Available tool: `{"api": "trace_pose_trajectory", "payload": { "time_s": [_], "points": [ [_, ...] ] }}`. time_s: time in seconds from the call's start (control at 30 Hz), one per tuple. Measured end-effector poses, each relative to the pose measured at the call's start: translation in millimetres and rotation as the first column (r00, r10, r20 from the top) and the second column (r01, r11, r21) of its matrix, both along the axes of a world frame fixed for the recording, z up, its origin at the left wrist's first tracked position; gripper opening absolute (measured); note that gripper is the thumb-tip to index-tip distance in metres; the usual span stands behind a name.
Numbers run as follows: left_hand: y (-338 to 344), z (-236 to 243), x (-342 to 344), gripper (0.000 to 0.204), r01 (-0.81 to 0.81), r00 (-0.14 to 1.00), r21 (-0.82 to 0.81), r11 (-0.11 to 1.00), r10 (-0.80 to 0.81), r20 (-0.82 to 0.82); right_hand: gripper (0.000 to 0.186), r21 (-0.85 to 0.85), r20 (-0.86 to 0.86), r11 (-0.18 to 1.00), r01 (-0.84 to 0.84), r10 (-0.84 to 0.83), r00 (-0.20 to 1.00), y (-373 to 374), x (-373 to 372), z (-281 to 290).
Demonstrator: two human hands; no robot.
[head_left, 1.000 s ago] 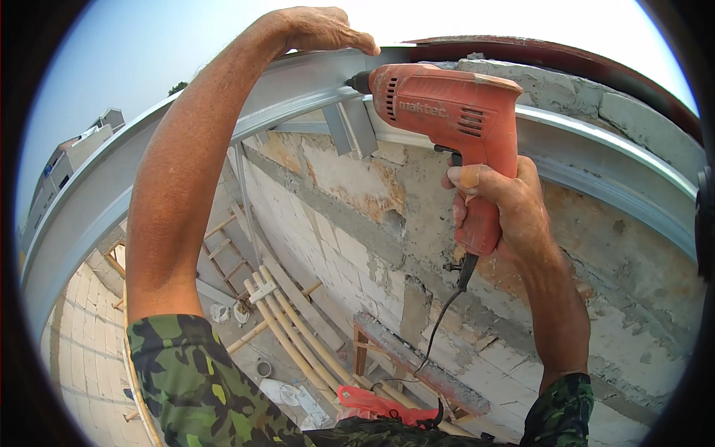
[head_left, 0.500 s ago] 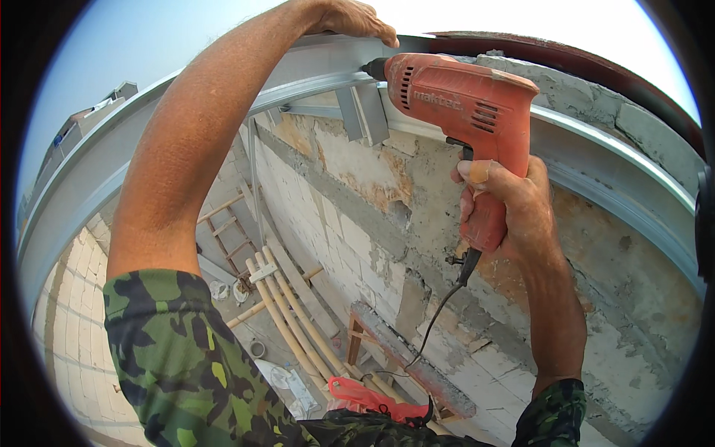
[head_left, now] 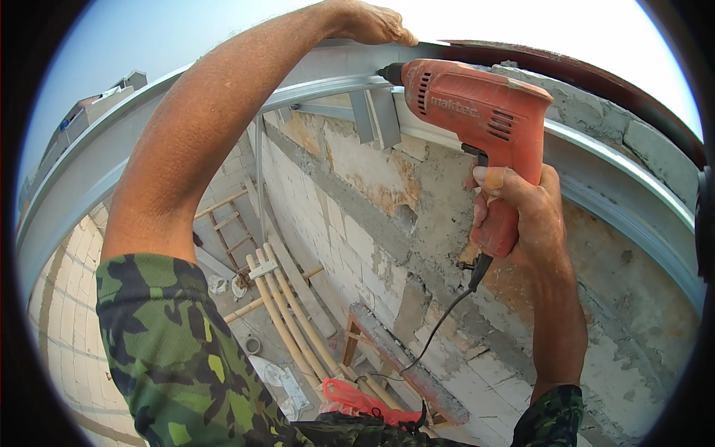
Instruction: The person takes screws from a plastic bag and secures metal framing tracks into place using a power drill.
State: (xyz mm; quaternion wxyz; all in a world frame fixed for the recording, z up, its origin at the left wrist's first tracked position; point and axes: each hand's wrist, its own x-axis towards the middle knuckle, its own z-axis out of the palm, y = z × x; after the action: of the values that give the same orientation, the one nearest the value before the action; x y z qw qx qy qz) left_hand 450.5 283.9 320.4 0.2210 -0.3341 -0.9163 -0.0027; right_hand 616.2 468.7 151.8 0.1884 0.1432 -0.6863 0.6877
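My left hand reaches up to the galvanised steel beam, its fingers curled over the top edge. My right hand grips the handle of a red corded power drill, thumb around the grip near the trigger. The drill's dark chuck points left against the beam's face, just below my left hand; whatever is at its tip is too small to make out. The black cord hangs from the handle down toward a red plastic bag.
A block wall with rough mortar drops below the beam. Far below lie bamboo poles, a wooden ladder, a bucket and white sacks. A dark red metal edge tops the wall. Buildings stand at far left.
The drill, both my hands and the beam sit further right in the picture, as my view shifts a little. My grips and the drill's place on the beam look the same.
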Motion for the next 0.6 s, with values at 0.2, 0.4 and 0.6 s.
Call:
{"api": "trace_pose_trajectory", "payload": {
  "time_s": [0.2, 0.4, 0.6],
  "points": [
    [3.7, 1.0, -2.0, 0.061, 0.025, 1.0, 0.011, 1.0, -0.025, 0.001, 0.034, 0.005, 0.025, 1.0, -0.031, 0.03, 0.999, 2.8, -0.3, -1.0],
    [-0.5, -3.1, -5.0, 0.061, 0.032, 0.999, 0.011, 0.999, -0.032, -0.019, 0.035, -0.023, 0.02, 0.999, -0.033, 0.033, 0.999, 1.7, -2.2, -0.9],
    [-1.0, -5.0, -9.8, 0.061, 0.046, 0.999, 0.013, 0.999, -0.045, -0.028, 0.029, -0.09, 0.017, 0.995, -0.047, 0.049, 0.999, 0.0, -1.1, 1.7]
  ]
}}
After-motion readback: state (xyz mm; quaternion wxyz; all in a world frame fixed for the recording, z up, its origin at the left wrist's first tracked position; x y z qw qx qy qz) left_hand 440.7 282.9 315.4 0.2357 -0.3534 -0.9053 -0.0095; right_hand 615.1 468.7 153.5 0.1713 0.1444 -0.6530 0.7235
